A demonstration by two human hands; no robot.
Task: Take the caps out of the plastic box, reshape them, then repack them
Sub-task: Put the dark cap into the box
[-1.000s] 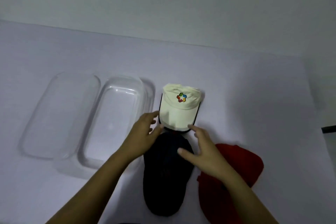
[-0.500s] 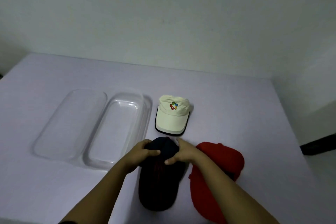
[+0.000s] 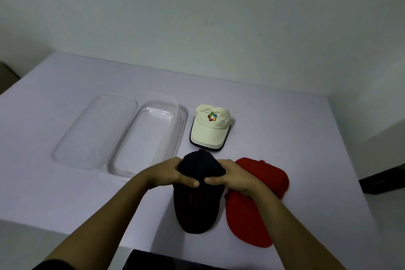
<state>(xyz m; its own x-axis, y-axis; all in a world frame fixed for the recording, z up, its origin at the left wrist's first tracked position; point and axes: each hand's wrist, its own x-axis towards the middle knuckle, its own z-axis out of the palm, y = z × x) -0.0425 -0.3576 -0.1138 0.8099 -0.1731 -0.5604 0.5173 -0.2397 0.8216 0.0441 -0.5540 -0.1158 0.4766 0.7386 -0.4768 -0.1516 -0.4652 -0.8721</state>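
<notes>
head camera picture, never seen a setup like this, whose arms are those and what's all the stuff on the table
There is no machine here. A person wears a camera on the head, so this single view looks forward and down at their own two arms. On the pale table lie a cream cap with a coloured logo, a red cap and a dark cap. To the left stands an empty clear plastic box, with what looks like its lid beside it. The left hand and right hand both grip the dark cap's crown from either side, thumbs on top.
</notes>
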